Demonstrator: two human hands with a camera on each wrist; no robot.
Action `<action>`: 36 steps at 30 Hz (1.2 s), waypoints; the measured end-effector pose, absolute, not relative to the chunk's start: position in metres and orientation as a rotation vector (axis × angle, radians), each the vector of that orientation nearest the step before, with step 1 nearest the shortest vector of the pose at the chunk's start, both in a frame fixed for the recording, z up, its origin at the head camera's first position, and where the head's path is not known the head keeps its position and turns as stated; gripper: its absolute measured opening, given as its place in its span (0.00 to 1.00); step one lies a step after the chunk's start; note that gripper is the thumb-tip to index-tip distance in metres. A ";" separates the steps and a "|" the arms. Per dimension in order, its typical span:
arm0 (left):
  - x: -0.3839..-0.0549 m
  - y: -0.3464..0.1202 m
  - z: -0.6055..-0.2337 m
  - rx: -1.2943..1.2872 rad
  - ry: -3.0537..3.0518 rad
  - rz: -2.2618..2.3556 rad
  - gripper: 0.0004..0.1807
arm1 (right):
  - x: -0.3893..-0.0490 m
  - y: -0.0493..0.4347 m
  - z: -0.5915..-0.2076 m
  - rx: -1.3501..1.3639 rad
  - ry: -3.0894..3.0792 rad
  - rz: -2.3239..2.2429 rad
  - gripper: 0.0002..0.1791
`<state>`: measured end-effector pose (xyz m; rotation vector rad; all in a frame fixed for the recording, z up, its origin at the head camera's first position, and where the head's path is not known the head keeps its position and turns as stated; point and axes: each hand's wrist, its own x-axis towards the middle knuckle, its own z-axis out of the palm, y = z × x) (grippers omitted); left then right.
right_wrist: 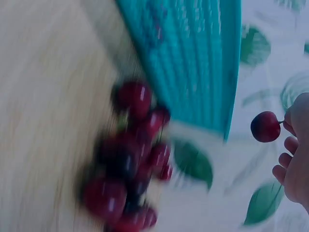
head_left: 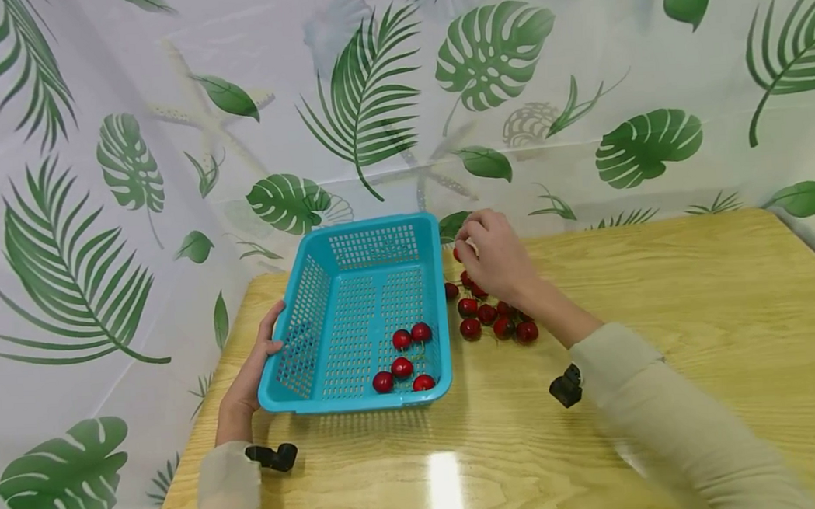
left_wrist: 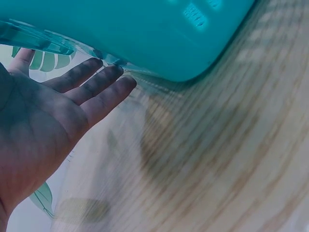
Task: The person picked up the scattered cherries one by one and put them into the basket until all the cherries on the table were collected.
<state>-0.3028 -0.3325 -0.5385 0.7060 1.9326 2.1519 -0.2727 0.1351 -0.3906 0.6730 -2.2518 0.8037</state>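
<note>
A blue plastic basket with perforated walls holds several red cherries in its near right part. My left hand rests against the basket's left side. In the left wrist view, the straight fingers of that hand reach under the rim, with the palm bare. Beyond the basket's far right corner, my right hand pinches a cherry by its stem. The right wrist view shows that cherry hanging apart from the basket. More cherries lie in a loose cluster beside the basket's right wall.
The wooden table stretches away to the right. A white curtain with green leaf prints hangs along the back and left. Black wrist-camera pieces show near both sleeves.
</note>
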 end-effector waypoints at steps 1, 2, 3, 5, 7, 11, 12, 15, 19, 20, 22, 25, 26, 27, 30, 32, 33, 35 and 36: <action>-0.310 -0.338 -0.548 0.714 1.911 2.163 0.47 | -0.269 0.126 -0.389 0.714 -2.234 0.808 0.04; -0.319 -0.344 -0.561 0.755 1.878 2.178 0.46 | -0.265 0.117 -0.389 0.755 -2.231 0.810 0.04; -0.324 -0.349 -0.570 0.797 1.836 2.192 0.45 | -0.261 0.108 -0.388 0.802 -2.232 0.809 0.04; -0.314 -0.344 -0.556 0.705 1.868 2.153 0.46 | -0.250 0.090 -0.386 0.888 -2.282 0.808 0.04; -0.288 -0.328 -0.523 0.577 1.925 2.087 0.44 | -0.240 0.073 -0.385 0.973 -2.350 0.788 0.05; -0.240 -0.296 -0.453 0.290 2.037 1.901 0.42 | -0.226 0.044 -0.382 1.082 -2.523 0.730 0.06; -0.235 -0.291 -0.446 0.242 2.056 1.885 0.41 | -0.224 0.038 -0.382 1.098 -2.558 0.707 0.06; -0.233 -0.288 -0.443 0.224 2.051 1.895 0.41 | -0.222 0.027 -0.384 1.112 -2.662 0.653 0.06; -0.232 -0.286 -0.441 0.204 2.045 1.898 0.41 | -0.225 0.017 -0.392 1.094 -2.742 0.580 0.08; -0.231 -0.285 -0.440 0.201 2.043 1.896 0.41 | -0.226 0.016 -0.394 1.088 -2.761 0.565 0.08; -0.229 -0.285 -0.438 0.195 2.038 1.895 0.41 | -0.228 0.013 -0.399 1.079 -2.793 0.546 0.09; -0.228 -0.283 -0.436 0.186 2.031 1.896 0.41 | -0.231 0.010 -0.405 1.061 -2.841 0.518 0.10; -0.228 -0.284 -0.437 0.186 2.033 1.894 0.41 | -0.232 0.009 -0.406 1.054 -2.860 0.500 0.10; -0.229 -0.284 -0.439 0.189 2.034 1.894 0.41 | -0.233 0.008 -0.408 1.045 -2.874 0.470 0.10; -0.239 -0.294 -0.457 0.270 2.023 1.916 0.43 | -0.235 0.005 -0.411 1.020 -2.923 0.370 0.10; -0.262 -0.310 -0.489 0.386 2.021 1.979 0.44 | -0.236 0.003 -0.412 1.015 -2.951 0.301 0.11; -0.276 -0.320 -0.507 0.487 2.009 2.021 0.44 | -0.236 0.002 -0.412 1.014 -2.966 0.272 0.12; -0.304 -0.340 -0.544 0.639 1.982 2.096 0.44 | -0.236 0.001 -0.412 1.018 -2.992 0.235 0.11; -0.318 -0.351 -0.564 0.719 1.969 2.130 0.43 | -0.236 0.000 -0.411 1.023 -3.003 0.212 0.10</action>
